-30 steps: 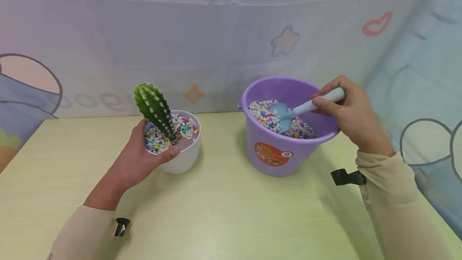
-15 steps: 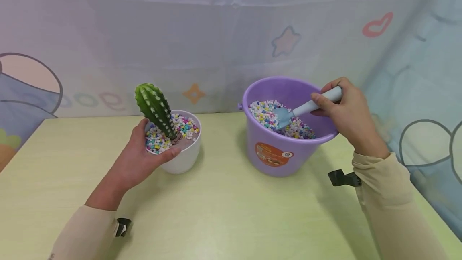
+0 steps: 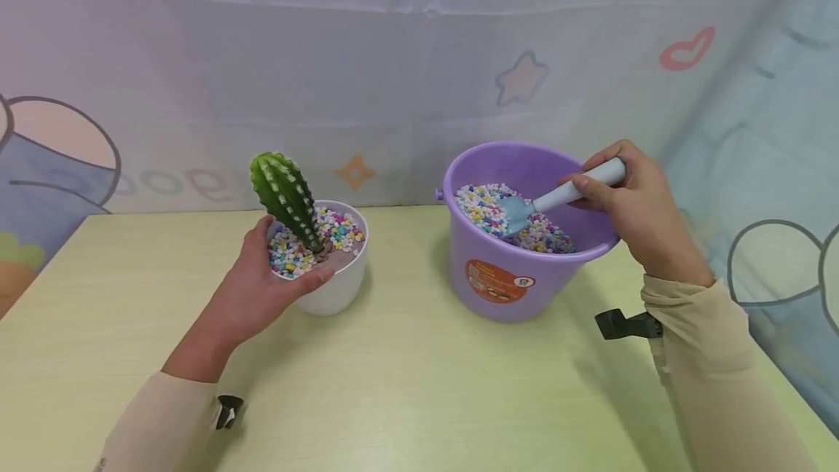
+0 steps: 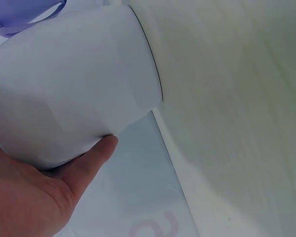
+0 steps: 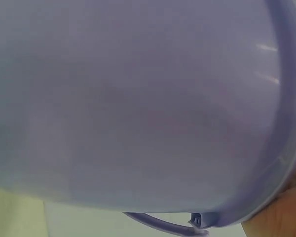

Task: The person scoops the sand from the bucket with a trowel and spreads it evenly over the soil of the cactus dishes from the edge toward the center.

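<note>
My left hand (image 3: 252, 290) holds a white plant pot (image 3: 337, 290) around its left side, with the thumb over the near rim. A green cactus (image 3: 285, 195) leans left in the pot, among coloured pebbles (image 3: 288, 257) and a bare brown patch (image 3: 337, 259). On the right, my right hand (image 3: 636, 213) grips the handle of a light blue toy shovel (image 3: 560, 197). The shovel's blade is partly sunk in the pebbles (image 3: 481, 202) inside a purple bucket (image 3: 557, 279). The bucket's wall (image 5: 138, 108) fills most of the right wrist view, hiding the shovel there.
Both containers stand on a pale wooden table (image 3: 419, 377), with a gap between them. A printed cloth (image 3: 295, 71) hangs close behind. The bucket's handle (image 5: 163, 224) hangs at its side in the right wrist view.
The shovel's blade has turned and sunk further into the bucket's pebbles, as the right hand shifted slightly. My left hand keeps hold of the pot; the whole head view has drifted a little.
</note>
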Tool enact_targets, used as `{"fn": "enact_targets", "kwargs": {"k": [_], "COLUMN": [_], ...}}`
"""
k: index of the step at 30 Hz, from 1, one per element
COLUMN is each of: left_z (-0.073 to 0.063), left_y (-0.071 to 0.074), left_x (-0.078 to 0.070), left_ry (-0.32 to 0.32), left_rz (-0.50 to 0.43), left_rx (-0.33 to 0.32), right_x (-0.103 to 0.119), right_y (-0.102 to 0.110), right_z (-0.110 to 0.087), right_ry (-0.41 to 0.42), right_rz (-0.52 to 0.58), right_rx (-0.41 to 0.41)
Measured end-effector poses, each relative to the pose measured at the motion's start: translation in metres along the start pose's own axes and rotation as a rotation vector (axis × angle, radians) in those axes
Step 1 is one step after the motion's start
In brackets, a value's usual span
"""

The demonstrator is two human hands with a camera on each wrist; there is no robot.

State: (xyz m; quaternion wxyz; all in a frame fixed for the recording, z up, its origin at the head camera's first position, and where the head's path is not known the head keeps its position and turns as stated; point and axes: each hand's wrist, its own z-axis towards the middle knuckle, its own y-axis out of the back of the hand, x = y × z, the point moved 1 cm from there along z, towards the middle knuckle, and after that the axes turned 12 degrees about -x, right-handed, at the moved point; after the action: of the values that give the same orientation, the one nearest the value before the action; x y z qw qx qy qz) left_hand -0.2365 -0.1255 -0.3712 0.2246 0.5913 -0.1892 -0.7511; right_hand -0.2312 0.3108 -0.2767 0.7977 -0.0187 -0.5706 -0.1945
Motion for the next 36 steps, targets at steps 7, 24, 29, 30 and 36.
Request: {"fn": "enact_targets", "kwargs": {"k": [7, 24, 29, 30, 36], "left_z": [-0.001, 0.016, 0.025, 0.025, 0.024], "left_y": [0.001, 0.020, 0.019, 0.018, 0.013], "left_x": [-0.001, 0.009, 0.018, 0.019, 0.023], "left_ry": [0.021, -0.123, -0.088, -0.072, -0.035], "left_rz": [0.042, -0.034, -0.115, -0.123, -0.122], "left_rx": [-0.004, 0.144, 0.209, 0.216, 0.211], "right_x": [0.002, -0.004, -0.011, -0.011, 0.004], "right_y": [-0.006, -0.009, -0.004, -0.002, 0.017], "right_z": [-0.002, 0.005, 0.005, 0.005, 0.001], "right_ry": [-0.010, 0.027, 0.077, 0.082, 0.173], "right_rz": [-0.140, -0.167, 0.020, 0.067, 0.033], "right_rx": [-0.017, 0.035, 0.056, 0.064, 0.025]}}
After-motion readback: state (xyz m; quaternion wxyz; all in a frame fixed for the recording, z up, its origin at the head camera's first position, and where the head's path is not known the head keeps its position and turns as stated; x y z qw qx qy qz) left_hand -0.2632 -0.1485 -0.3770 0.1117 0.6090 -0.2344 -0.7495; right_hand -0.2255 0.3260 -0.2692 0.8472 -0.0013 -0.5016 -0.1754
